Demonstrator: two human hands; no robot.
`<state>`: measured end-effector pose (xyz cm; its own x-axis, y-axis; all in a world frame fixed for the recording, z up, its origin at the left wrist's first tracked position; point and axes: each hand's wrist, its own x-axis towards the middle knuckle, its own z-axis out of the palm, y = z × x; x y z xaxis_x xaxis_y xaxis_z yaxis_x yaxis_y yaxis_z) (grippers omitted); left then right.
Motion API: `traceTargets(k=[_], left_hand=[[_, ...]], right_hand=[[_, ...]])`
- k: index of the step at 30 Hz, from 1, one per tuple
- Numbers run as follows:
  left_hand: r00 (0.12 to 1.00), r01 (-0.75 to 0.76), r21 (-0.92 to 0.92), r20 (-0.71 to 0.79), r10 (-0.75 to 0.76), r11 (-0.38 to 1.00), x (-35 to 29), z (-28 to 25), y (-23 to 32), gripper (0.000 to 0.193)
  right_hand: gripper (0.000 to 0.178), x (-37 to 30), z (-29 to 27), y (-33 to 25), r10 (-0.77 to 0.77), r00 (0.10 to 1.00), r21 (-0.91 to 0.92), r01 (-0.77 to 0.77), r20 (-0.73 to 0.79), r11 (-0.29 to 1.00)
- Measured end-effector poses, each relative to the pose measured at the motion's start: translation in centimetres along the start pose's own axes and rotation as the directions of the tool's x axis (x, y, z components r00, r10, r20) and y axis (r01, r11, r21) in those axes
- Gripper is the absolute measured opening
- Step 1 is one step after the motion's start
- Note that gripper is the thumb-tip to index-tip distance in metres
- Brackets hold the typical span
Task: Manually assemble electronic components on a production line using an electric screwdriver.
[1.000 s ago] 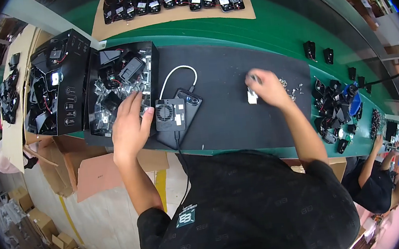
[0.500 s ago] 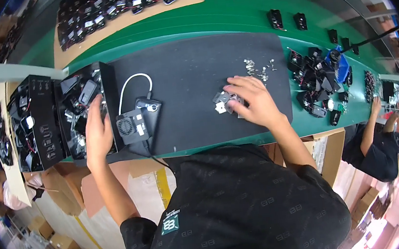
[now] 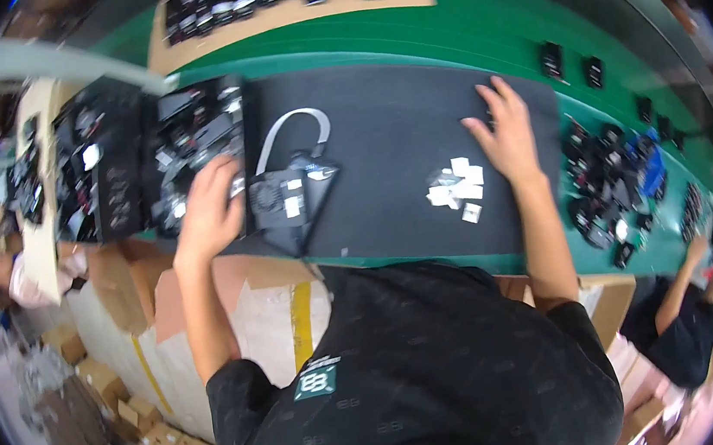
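Note:
My right hand (image 3: 511,135) is over the right part of the black mat (image 3: 382,133), thumb and fingers spread apart, with nothing visible between them. Small silver screws lay in that area earlier; the hand now mostly hides the spot. Just left of its wrist lies a loose pile of small white and silver pieces (image 3: 455,186). At the near right side of a black box (image 3: 247,104) full of dark plastic parts (image 3: 212,133), my left hand (image 3: 212,210) rests with its fingers stretched over the contents. Motion blurs the picture, and no part shows in that hand.
Beside the box sits a small black device with a round grille (image 3: 271,198) and a looped white cable (image 3: 297,116). A second filled box (image 3: 114,191) stands farther left. Black parts (image 3: 599,171) are heaped at right, near a blue container (image 3: 652,174); a co-worker's arm (image 3: 680,280) shows beyond.
My right hand has left the pile of small pieces and moved up and right, its fingers opening. My left hand stays by the box, slightly lower on it. The whole view has shifted.

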<state>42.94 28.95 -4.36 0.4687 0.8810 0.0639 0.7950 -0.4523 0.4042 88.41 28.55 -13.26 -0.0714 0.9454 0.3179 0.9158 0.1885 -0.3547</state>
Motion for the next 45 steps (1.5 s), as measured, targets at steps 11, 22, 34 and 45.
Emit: traceTargets(k=[11, 22, 34, 45], left_hand=[[0.995, 0.009, -0.135, 0.095, 0.004, 0.991, -1.8, -0.5, -0.8, 0.046], [0.532, 0.033, -0.115, -0.839, -0.116, 0.993, -5.2, 4.4, -3.4, 0.041], [0.355, 0.008, -0.039, -0.934, -0.040, 0.999, -5.3, 6.0, -4.8, 0.048], [0.383, -0.019, -0.031, -0.924, -0.022, 0.999, -4.5, 6.1, -4.6, 0.057]], right_hand=[[0.021, 2.1, -0.4, -3.0, -0.054, 0.983, 0.080, 0.069, -0.176, 0.994], [0.028, 11.5, 4.0, -29.8, -0.870, 0.452, 0.537, 0.692, 0.199, 0.482], [0.051, 11.0, 8.6, -34.7, -0.622, 0.360, 0.272, 0.670, 0.695, 0.691], [0.043, 10.6, 8.1, -33.3, -0.745, 0.251, 0.456, 0.658, 0.618, 0.599]])
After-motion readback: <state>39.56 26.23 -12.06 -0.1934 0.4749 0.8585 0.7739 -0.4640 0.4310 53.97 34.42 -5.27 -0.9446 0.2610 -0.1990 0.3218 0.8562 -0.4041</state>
